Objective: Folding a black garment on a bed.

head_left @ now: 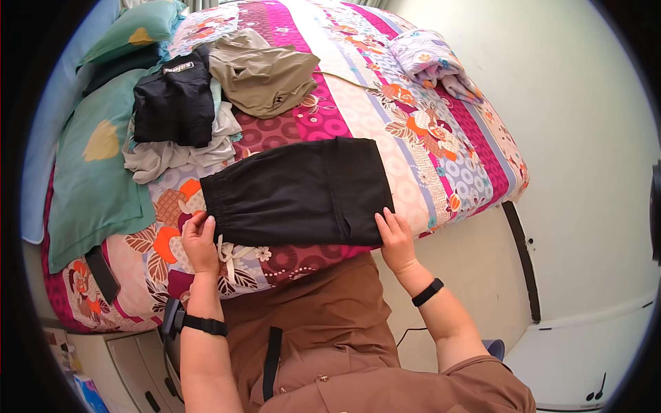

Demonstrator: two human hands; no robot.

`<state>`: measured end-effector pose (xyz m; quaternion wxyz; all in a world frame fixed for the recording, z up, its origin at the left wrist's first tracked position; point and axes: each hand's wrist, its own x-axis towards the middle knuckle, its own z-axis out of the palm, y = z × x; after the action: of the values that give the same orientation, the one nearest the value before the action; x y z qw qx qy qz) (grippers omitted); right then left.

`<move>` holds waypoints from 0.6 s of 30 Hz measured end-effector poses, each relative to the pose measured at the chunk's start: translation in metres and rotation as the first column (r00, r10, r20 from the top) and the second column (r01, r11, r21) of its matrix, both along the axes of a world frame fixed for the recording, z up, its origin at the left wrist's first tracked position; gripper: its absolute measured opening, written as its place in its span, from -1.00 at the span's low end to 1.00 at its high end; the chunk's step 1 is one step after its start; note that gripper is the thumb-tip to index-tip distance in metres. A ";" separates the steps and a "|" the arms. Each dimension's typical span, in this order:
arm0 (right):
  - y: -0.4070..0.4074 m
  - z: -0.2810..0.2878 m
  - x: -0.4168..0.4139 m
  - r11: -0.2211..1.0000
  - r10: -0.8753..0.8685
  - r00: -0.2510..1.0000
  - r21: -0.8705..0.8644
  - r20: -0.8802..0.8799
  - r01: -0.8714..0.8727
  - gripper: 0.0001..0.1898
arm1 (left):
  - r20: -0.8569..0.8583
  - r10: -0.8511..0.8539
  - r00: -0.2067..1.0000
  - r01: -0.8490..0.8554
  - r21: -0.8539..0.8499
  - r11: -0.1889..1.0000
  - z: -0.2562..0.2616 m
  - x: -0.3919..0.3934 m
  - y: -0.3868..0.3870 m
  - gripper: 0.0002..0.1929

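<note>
Black elastic-waist pants lie folded flat across the near side of the bed, waistband to the left. White drawstring ends hang out below the waistband. My left hand pinches the near corner of the waistband between thumb and fingers. At the opposite end, my right hand grips the near right corner, its fingertips over the cloth. The underside of the pants is hidden.
A patterned bedspread covers the bed. Farther back lie a folded black garment, light grey cloth and a khaki garment. Green pillows line the left. A rolled floral quilt sits far right; a dark phone-like slab lies near left.
</note>
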<state>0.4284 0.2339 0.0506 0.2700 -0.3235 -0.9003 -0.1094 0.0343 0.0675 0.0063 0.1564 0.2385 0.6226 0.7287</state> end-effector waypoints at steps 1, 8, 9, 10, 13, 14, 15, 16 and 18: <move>0.000 -0.002 0.000 1.000 -0.003 1.000 0.016 0.021 0.003 -0.53 | -0.037 -0.005 0.999 0.004 -0.024 1.000 0.003 0.002 0.001 -0.78; -0.001 0.014 -0.008 0.996 0.023 0.999 -0.090 0.028 -0.020 -0.47 | -0.014 0.015 1.000 -0.015 0.013 1.000 0.002 0.001 0.000 -0.78; -0.004 0.022 -0.012 0.996 0.022 0.999 -0.088 0.031 -0.020 -0.47 | -0.011 0.015 1.000 -0.015 0.014 1.000 0.002 0.002 0.000 -0.78; -0.009 0.031 -0.018 0.994 0.060 0.998 -0.099 0.030 -0.057 -0.44 | -0.024 0.010 1.000 -0.010 0.007 1.000 0.002 0.001 0.000 -0.78; -0.011 0.036 -0.033 0.985 0.099 0.993 -0.145 0.067 -0.088 -0.39 | -0.040 0.007 0.999 -0.007 0.000 1.000 0.002 0.001 -0.001 -0.78; -0.011 0.037 -0.036 0.980 0.101 0.989 -0.182 0.107 -0.081 -0.37 | -0.042 0.008 0.999 -0.008 -0.001 1.000 0.002 0.000 -0.001 -0.78; -0.009 0.036 -0.037 0.980 0.102 0.989 -0.181 0.106 -0.082 -0.37 | -0.042 0.009 0.999 -0.009 0.000 1.000 0.004 0.002 0.000 -0.78; -0.008 0.034 -0.038 0.957 0.093 0.990 -0.283 0.104 -0.060 -0.37 | -0.056 0.006 0.998 -0.007 -0.010 1.000 0.006 0.004 0.001 -0.78; -0.006 0.035 -0.040 0.923 0.086 0.991 -0.382 0.103 -0.040 -0.37 | -0.071 0.005 0.997 -0.006 -0.021 1.000 0.008 0.006 0.002 -0.77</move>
<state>0.3883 0.2277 0.0852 0.1523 -0.3334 -0.9287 0.0567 0.0399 0.0698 0.0141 0.1348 0.2606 0.6363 0.7135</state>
